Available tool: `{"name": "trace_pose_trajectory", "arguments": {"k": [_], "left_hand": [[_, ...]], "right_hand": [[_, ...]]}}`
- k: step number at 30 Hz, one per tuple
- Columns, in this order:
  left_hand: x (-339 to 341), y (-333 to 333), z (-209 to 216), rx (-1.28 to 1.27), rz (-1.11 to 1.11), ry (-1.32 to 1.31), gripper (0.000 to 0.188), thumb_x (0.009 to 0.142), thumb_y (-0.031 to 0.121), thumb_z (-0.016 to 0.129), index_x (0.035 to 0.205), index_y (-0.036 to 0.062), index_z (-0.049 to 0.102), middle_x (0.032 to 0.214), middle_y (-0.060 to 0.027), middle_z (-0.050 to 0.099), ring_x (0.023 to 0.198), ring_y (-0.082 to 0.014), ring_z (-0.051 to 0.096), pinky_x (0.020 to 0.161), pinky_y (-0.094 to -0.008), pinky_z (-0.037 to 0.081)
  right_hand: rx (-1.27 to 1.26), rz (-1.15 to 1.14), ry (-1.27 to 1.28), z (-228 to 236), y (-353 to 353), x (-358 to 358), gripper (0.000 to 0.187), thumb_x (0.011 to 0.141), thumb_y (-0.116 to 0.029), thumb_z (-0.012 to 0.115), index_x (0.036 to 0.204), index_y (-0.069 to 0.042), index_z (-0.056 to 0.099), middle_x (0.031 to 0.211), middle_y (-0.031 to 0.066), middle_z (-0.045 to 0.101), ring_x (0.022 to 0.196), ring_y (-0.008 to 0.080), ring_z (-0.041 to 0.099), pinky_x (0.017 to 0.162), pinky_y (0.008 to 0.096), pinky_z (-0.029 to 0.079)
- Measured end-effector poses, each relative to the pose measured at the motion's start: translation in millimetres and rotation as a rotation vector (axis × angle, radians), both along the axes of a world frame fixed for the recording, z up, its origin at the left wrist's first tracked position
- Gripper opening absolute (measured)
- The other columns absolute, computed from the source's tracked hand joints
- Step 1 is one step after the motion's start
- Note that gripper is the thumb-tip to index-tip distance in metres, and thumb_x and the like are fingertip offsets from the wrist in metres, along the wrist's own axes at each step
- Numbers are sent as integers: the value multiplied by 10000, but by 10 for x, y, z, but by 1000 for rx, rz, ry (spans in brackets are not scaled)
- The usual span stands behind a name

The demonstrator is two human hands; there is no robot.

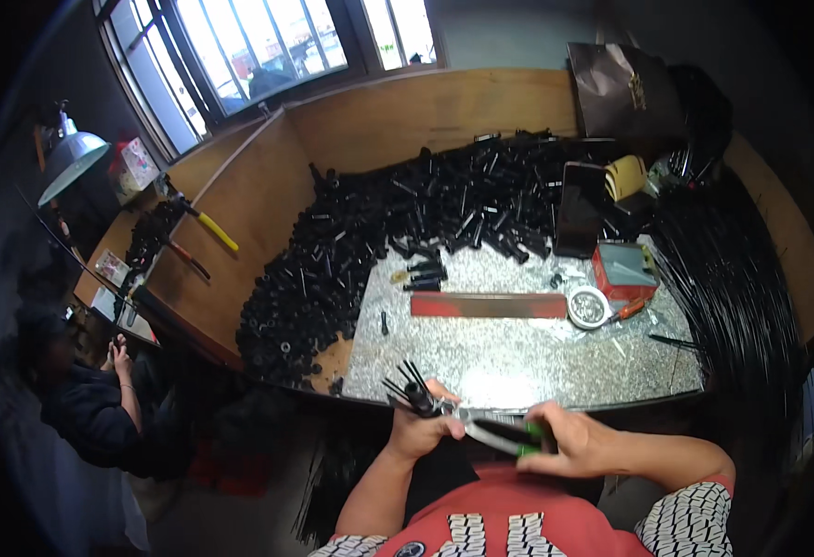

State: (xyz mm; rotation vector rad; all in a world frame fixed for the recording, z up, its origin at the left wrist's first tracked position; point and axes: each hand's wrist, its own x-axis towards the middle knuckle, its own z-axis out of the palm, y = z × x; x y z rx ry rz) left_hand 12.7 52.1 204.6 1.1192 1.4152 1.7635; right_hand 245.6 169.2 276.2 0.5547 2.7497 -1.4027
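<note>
One left hand [421, 432] closed around a black part [418, 397] with thin dark prongs pointing up and leftward, just off the near edge of the surface [518, 357]. At its right, a right hand [569, 441] grasping pliers [495, 440] by the green grips, slightly blurred; metal end close against the left hand, exact contact with the part impossible to tell. Lying on the surface: a red bar [488, 304], a round dish [589, 307] and a red box [625, 278]. Heaped behind and leftward, black pieces [398, 209]; at far right, black rods [732, 269].
</note>
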Motion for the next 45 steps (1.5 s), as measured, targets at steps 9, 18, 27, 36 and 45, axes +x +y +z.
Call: {"name": "trace_pose_trajectory", "arguments": {"k": [9, 18, 27, 36, 45], "left_hand": [[-73, 55, 57, 158, -188, -32, 554, 483, 329, 915, 846, 20, 633, 761, -1, 611, 694, -83, 547, 622, -230, 434], [17, 57, 34, 102, -98, 12, 440, 535, 157, 923, 807, 29, 602, 729, 6, 585, 674, -76, 524, 602, -225, 410], [-16, 21, 34, 33, -193, -53, 599, 490, 517, 833, 746, 28, 599, 882, -34, 550, 779, -98, 510, 689, -260, 397], [13, 68, 8, 141, -265, -113, 950, 452, 568, 794, 1083, -17, 393, 579, 71, 412, 533, -23, 392, 497, -187, 289], [66, 29, 33, 99, -170, 36, 938, 460, 570, 790, 1076, -14, 392, 581, 80, 397, 526, -15, 367, 492, -176, 265]], "right_hand": [[-1224, 1, -347, -202, 265, 29, 192, 932, -201, 507, 893, -14, 533, 634, 119, 587, 495, 210, 603, 483, 345, 511], [256, 59, 135, -159, 61, 32, 536, 795, -158, 694, 1213, -12, 390, 976, 199, 497, 910, 336, 553, 781, 413, 451], [55, 123, 219, -373, 254, 52, 519, 883, -320, 629, 1276, -4, 507, 810, 121, 534, 732, 249, 544, 674, 358, 457], [-589, 196, -278, 23, 386, 6, 547, 1013, -414, 309, 1278, 33, 479, 836, 91, 583, 736, 189, 578, 701, 322, 484], [206, 137, -104, 367, 213, -21, 416, 964, -327, 477, 1208, 10, 497, 980, 218, 603, 905, 391, 595, 784, 454, 474]]}}
